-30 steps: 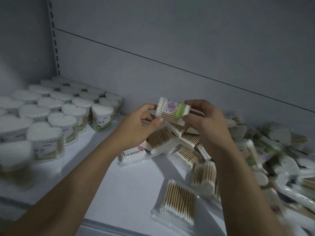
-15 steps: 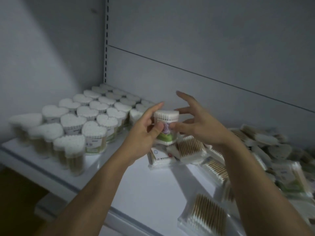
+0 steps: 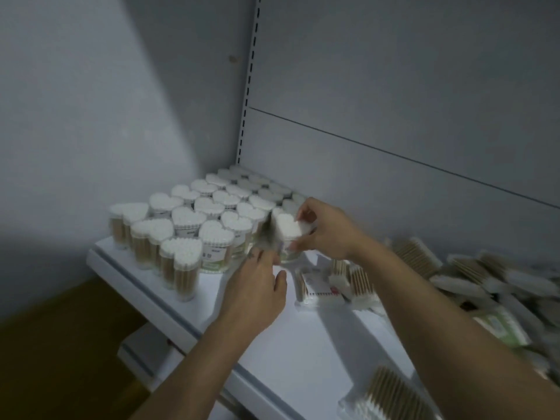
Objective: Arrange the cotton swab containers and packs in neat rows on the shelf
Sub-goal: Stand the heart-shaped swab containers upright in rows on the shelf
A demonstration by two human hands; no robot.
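Right hand [image 3: 328,230] has the clear heart-shaped container of white-tipped cotton swabs [image 3: 288,230], thumb low at the front, fingers [image 3: 304,212] curled over the back edge. It hangs upright at the right-hand edge of the block of matching heart-shaped tubs [image 3: 200,219], which stands at the left end of the white shelf [image 3: 303,344]. Left hand [image 3: 257,291] is just below it, fingers loose and fairly straight, grasping nothing. Motion blur hides whether the tips touch the container's base.

The move wanted here, I'd say: bring it down flat, heart pointing the same way as its neighbours, snug against the last tub in the row with no gap. The free hand can steady the neighbours so none tips. Let go only once the base sits square.

Plenty left to the right: a loose heap of flat clear packs of wooden-stick swabs [image 3: 472,277], unsorted.

Labels now: a pale green band with a white panel wraps the front tubs, print too small to read. One flat pack with red marks [image 3: 318,287] is unreadable too. No brand can be made out.
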